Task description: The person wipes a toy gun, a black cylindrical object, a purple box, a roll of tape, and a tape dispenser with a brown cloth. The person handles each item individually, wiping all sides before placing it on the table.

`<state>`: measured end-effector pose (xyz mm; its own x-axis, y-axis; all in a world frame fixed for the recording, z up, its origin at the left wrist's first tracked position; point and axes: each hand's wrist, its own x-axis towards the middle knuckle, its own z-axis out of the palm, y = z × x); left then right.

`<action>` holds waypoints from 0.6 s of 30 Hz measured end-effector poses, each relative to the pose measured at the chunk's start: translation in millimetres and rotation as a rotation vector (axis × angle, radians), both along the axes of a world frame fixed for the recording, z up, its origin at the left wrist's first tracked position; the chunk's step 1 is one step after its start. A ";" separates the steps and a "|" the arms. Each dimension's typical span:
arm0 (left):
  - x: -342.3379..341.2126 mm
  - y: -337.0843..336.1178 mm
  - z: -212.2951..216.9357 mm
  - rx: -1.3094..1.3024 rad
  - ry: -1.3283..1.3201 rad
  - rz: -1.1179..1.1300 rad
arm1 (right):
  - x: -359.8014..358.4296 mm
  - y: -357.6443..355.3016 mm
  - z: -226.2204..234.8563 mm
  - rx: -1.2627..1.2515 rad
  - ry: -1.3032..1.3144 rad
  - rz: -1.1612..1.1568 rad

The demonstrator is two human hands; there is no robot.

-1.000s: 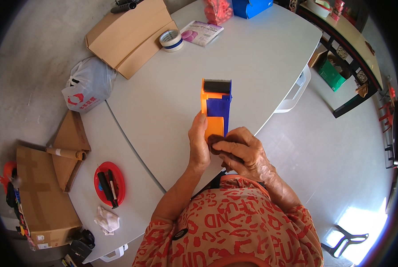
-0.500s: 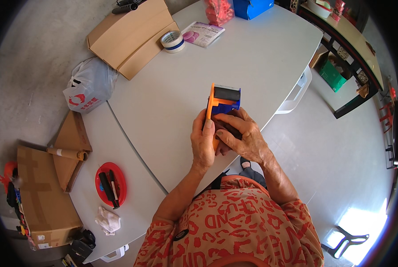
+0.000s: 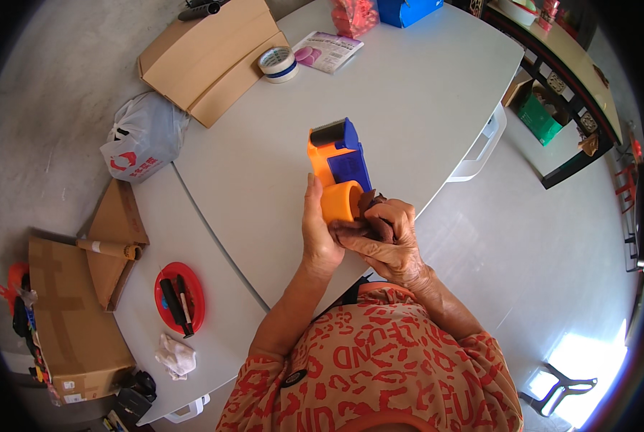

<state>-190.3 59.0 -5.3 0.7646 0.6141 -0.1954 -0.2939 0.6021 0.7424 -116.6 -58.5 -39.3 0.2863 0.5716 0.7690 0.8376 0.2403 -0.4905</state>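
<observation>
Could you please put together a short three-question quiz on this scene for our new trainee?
1. True or false: the tape dispenser lies flat on the table, untouched.
2. Which thing sits nearest the roll of tape? A) the red tray B) the cardboard sheet C) the green box
3. Fill in: the right hand presses a dark ____ against the dispenser's orange hub.

Key
1. False: the left hand and the right hand both hold it above the table.
2. B
3. Cloth, or something like it; the picture is too small to be sure.
</observation>
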 end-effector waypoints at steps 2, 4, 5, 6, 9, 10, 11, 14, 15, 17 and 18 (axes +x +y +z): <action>-1.8 1.9 1.3 -0.108 -0.081 -0.030 | 3.2 -5.0 0.3 -0.003 0.032 0.022; -1.3 8.0 -0.3 -0.047 -0.113 0.007 | 8.2 -10.4 -6.7 -0.049 0.175 0.047; 0.0 9.3 1.6 -0.016 -0.130 0.023 | 10.1 -11.8 -11.6 -0.072 0.246 0.057; -0.4 6.6 5.1 -0.177 -0.057 0.090 | 12.5 -9.5 -17.1 -0.009 0.411 0.128; -4.7 12.6 -2.5 -0.245 -0.094 0.054 | 7.2 -8.6 11.0 0.013 0.267 -0.113; -4.9 13.2 -3.9 -0.269 -0.106 0.036 | 1.7 -2.7 12.6 0.063 0.246 -0.040; -4.6 12.1 -3.9 -0.276 -0.105 0.037 | -4.3 3.5 14.3 0.114 0.224 0.033; -6.4 9.0 -2.2 -0.308 -0.124 0.044 | -8.9 14.7 12.8 0.123 -0.029 -0.061; -8.0 8.2 -1.5 -0.327 -0.142 0.049 | -8.7 17.2 8.6 0.125 -0.050 -0.082; -12.2 7.9 -0.9 -0.363 -0.175 0.064 | -9.2 17.1 8.6 0.112 -0.098 -0.111; -13.0 7.8 0.3 -0.357 -0.184 0.030 | -9.2 16.8 8.4 0.105 -0.121 -0.125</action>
<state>-203.2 66.8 -5.0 0.7896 0.5551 -0.2615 -0.4239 0.8016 0.4216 -125.8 -41.7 -30.9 0.2519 0.4521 0.8556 0.9154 0.1754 -0.3622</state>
